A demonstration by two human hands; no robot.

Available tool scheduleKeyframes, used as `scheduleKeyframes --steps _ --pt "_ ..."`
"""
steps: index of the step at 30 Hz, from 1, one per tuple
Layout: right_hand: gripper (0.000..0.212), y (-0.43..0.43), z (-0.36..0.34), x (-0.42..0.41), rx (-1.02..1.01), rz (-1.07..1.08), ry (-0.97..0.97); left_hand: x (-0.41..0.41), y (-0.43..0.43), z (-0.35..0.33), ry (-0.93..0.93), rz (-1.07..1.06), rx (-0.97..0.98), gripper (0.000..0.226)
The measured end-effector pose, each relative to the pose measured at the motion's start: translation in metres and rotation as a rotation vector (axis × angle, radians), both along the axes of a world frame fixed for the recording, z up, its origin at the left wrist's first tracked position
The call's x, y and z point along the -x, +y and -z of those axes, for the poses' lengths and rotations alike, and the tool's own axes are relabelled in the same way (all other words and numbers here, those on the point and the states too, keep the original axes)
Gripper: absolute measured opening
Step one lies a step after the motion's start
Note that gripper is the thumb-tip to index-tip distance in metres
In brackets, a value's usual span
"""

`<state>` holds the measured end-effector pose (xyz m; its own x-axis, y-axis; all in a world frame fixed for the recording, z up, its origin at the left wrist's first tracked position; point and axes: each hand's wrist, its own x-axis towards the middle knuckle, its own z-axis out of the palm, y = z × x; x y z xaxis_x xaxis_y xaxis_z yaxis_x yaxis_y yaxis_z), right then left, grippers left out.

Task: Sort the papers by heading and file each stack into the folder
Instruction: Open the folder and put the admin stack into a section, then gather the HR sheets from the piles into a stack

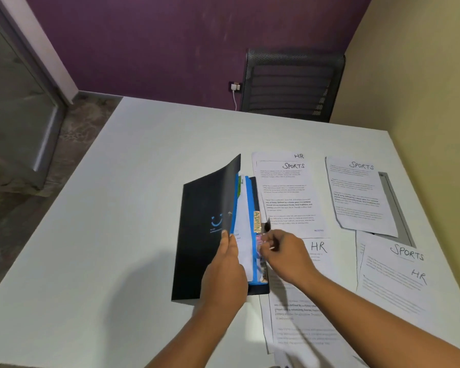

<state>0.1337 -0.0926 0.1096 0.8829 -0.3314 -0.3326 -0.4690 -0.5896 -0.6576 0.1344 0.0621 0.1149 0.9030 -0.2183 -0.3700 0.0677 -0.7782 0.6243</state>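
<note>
Both forearms reach in from below. On the white table (144, 168) lies the black folder (202, 235), its cover raised by the pinching left hand (227, 264). Right hand (284, 251) fingers curl at the blue divider tabs (254, 251), grip blurred, below the "ADMIN" tab (257, 221). Sheets headed "SPORTS" (290, 197) and "HR" (319, 251) lie rightward.

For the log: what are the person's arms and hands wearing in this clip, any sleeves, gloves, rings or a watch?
Nothing is visibly worn. The left hand and right hand are bare, without gloves. Both forearms are uncovered right to the frame's bottom edge, so no sleeves or cuffs show. No watch, bracelet or ring is visible on wrists or fingers, though the right hand is somewhat motion-blurred.
</note>
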Motion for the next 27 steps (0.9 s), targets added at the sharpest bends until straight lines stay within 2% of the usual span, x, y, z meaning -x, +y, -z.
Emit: scheduleKeyframes --steps 6,13,17,20,24,27 --pt "0.005 -0.053 0.008 0.069 0.003 0.038 0.092 -0.001 0.004 0.036 -0.012 0.118 -0.135 0.088" --pt "0.011 -0.089 0.016 0.135 0.064 0.140 0.199 0.000 0.007 0.074 -0.114 0.337 -0.492 0.087" --pt "0.015 -0.095 0.018 0.155 0.071 0.175 0.222 0.007 0.014 0.101 -0.053 0.432 -0.526 0.081" --pt "0.015 -0.098 0.020 0.164 0.063 0.179 0.228 0.013 0.024 0.122 -0.079 0.480 -0.587 0.085" --pt "0.013 -0.105 0.021 0.169 0.056 0.193 0.202 0.017 0.029 0.133 -0.141 0.627 -0.589 0.065" --pt "0.011 -0.113 0.022 0.173 0.028 0.204 0.187 0.021 0.026 0.121 -0.055 0.377 -0.425 0.069"
